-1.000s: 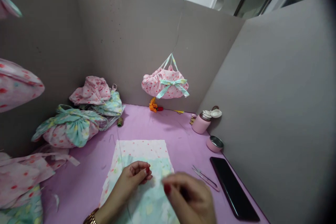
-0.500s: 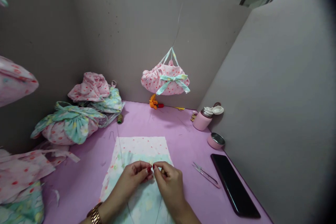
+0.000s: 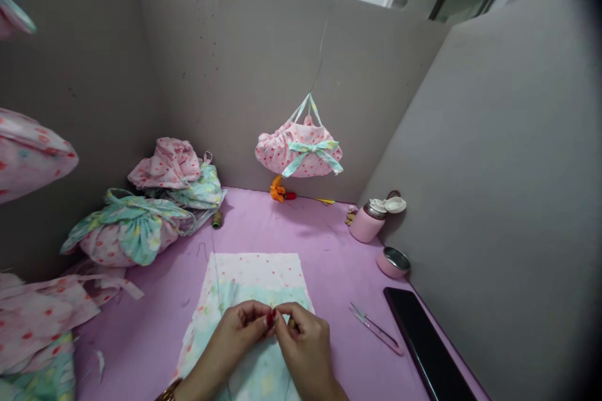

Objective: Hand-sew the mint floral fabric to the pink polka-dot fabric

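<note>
Mint-and-white cloth (image 3: 256, 276) beneath two tight pinches, loose thread (image 3: 216, 270) alongside

Left hand (image 3: 242, 322) and right hand (image 3: 305, 332) meet above the cloth, which lies spread on the purple tabletop (image 3: 329, 276). On each, thumb and forefinger press together at the tips; whatever sits between them is too fine to make out. If either pinch slipped, something that small would probably be hard to find against the busy print.

Thread trails from near the spool (image 3: 217, 220) across the cloth towards the left arm, so a sideways pull could snag it on the wristband (image 3: 170, 390), tangling it or tipping the spool. To the right, the snips (image 3: 376, 329) angle their blades towards the cloth; a careless sweep of that arm might meet the points. The pink flask (image 3: 367, 224) stands open, well apart; knocked over, it could wet the cloth if filled.
</note>
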The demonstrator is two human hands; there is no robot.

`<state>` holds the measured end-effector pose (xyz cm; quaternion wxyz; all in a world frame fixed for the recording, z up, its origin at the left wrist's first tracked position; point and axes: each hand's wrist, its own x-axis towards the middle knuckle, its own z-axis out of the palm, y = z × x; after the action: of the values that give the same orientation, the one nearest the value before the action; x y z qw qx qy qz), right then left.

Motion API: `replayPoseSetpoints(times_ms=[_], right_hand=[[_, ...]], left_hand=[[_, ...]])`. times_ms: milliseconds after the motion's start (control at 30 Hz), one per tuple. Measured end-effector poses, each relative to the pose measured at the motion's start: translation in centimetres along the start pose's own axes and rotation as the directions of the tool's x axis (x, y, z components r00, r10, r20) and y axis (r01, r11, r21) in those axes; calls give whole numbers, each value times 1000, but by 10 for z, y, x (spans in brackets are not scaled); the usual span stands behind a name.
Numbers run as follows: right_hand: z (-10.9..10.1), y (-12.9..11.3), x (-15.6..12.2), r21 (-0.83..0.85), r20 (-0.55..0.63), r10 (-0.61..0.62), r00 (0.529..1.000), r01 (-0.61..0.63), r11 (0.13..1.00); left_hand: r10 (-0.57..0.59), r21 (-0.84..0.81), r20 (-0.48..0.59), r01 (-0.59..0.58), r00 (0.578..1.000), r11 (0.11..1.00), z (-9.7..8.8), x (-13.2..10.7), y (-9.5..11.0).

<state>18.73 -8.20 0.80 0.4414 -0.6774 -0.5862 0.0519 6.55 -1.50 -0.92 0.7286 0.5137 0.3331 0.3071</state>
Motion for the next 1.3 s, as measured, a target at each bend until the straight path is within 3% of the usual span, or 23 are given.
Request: replayPoseSetpoints(times_ms=[700, 1300], right_hand=[[-2, -3, 0, -7, 20, 10, 1000, -10, 1000], [-1, -2, 0, 46, 29, 56, 998, -57, 997]], left_hand=[[-18, 46, -1, 18, 1000, 999, 0, -2, 4], [33, 135, 24, -35, 999, 990, -5, -2, 1]])
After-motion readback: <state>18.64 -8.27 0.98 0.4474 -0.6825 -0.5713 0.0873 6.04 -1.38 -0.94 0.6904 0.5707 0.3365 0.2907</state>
